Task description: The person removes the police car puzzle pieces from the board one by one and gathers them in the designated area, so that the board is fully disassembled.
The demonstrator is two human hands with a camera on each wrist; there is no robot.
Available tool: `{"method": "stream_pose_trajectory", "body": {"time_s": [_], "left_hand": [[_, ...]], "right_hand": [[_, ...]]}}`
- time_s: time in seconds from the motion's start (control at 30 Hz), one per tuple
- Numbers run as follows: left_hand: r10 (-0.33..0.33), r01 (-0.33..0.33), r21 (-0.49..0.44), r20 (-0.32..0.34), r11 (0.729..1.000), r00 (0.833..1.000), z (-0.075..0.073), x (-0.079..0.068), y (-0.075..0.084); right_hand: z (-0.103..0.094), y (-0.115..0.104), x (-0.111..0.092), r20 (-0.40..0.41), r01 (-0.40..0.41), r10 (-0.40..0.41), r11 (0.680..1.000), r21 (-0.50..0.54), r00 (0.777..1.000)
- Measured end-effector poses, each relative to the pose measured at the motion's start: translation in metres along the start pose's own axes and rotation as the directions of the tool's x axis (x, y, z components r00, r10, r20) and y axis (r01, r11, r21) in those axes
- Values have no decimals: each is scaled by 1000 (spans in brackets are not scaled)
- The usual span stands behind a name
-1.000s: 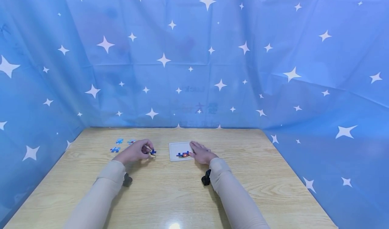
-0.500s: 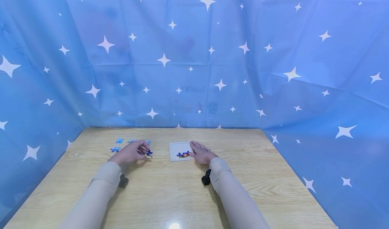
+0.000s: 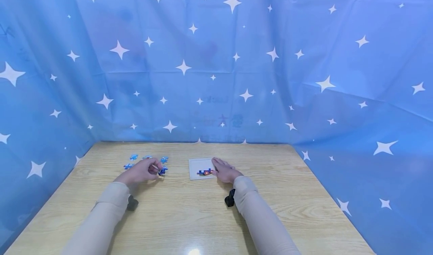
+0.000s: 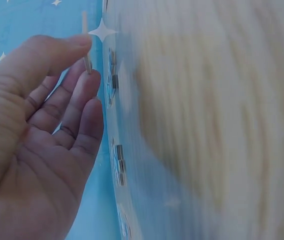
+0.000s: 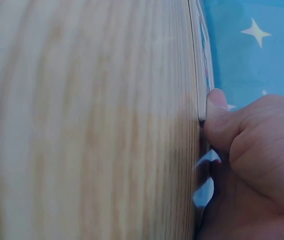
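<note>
My left hand (image 3: 143,170) pinches a small dark blue jigsaw piece (image 3: 161,172) between thumb and fingers, left of the puzzle board. In the left wrist view this puzzle piece (image 4: 86,60) shows edge-on as a thin strip by the thumb tip. My right hand (image 3: 224,170) rests on the right side of the square white puzzle board (image 3: 196,163). Its thumb (image 5: 216,102) touches the board's edge in the right wrist view; its other fingers are partly hidden there. Joined blue and red pieces (image 3: 204,172) lie along the board's near side, partly under the right hand.
Loose blue puzzle pieces lie around the left hand: one at the far left (image 3: 133,157), one nearer (image 3: 128,166), one behind the hand (image 3: 147,157) and one to its right (image 3: 164,160). A blue star-patterned curtain (image 3: 216,78) stands behind the wooden table (image 3: 189,217).
My left hand has moved left, away from the board, with the jigsaw piece in its fingers. A light blue piece behind it has come into sight. The right hand stays put.
</note>
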State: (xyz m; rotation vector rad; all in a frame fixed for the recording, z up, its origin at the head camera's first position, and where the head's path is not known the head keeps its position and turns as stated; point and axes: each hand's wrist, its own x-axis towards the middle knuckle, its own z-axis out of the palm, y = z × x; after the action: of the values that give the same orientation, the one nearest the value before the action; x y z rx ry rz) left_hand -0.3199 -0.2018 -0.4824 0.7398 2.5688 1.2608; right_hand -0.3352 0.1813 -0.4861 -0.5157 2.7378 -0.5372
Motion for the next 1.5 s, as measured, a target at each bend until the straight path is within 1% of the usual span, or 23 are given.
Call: {"method": "stream_pose_trajectory", "body": {"time_s": [0.33, 0.53, 0.63, 0.77, 0.87, 1.03, 1.27, 1.37, 1.5], "left_hand": [[30, -32, 31, 54, 999, 998, -2, -2, -3], [16, -19, 55, 55, 998, 998, 1, -3, -5], [18, -23, 84, 57, 996, 998, 2, -4, -3], [15, -23, 145, 56, 989, 998, 2, -4, -2], [21, -30, 169, 55, 985, 998, 3, -4, -2], [28, -37, 163, 57, 986, 998, 2, -5, -4], [24, -28, 115, 35, 993, 999, 2, -7, -1], [16, -18, 121, 21, 992, 1000, 2, -6, 1], [24, -25, 145, 11, 989, 1000, 4, -2, 6]], "right_hand": [[-1, 0, 0, -3, -1, 1, 1000, -9, 1000], [1, 0, 0, -9, 6, -6, 1000, -4, 1000], [2, 0, 1, -8, 4, -4, 1000, -8, 1000], [2, 2, 2, -7, 2, -2, 1000, -17, 1000], [2, 2, 2, -9, 2, -2, 1000, -20, 1000], [2, 2, 2, -10, 8, -8, 1000, -19, 1000], [2, 3, 2, -5, -2, 2, 1000, -15, 1000], [2, 3, 4, -5, -4, 4, 1000, -15, 1000], [2, 2, 5, 1, -8, 8, 1000, -18, 1000]]}}
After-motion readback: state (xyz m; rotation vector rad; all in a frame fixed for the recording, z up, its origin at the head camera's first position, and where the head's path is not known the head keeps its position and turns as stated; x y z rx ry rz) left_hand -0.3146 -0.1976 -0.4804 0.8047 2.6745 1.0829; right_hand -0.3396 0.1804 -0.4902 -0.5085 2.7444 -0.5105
